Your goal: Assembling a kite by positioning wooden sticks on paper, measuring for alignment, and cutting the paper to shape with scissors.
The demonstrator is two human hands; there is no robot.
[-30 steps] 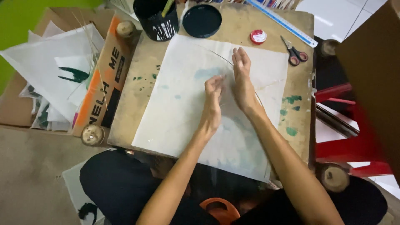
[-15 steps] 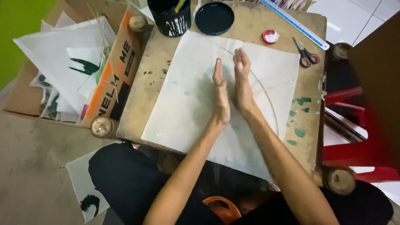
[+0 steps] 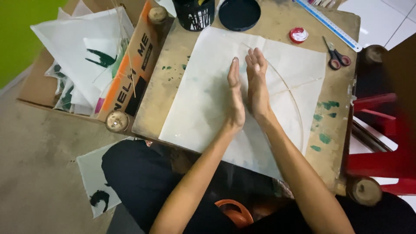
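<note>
Head view, single entry. Your left hand (image 3: pixel 235 97) stands on its edge on the white paper sheet (image 3: pixel 203 99), fingers straight and together, holding nothing. Your right hand (image 3: pixel 257 84) lies just beside it, palm down, fingers extended and pressed flat on the same sheet, gripping nothing. The sheet lies spread under both hands, covering most of the wooden surface (image 3: pixel 167 93), its near edge hanging toward your lap. A thin curved stick (image 3: pixel 294 95) arcs across the sheet to the right of your right hand, crossed by a straight thin stick (image 3: pixel 303 83). At the far edge of the surface: a black pot (image 3: pixel 194 15), a round black lid (image 3: pixel 239 14), a small red cap (image 3: pixel 298 35), red-handled scissors (image 3: pixel 336 56), and a blue ruler (image 3: pixel 329 26). Left of the surface: a cardboard box (image 3: pixel 130 82) holding white sheets with green marks (image 3: pixel 86 56).
</note>
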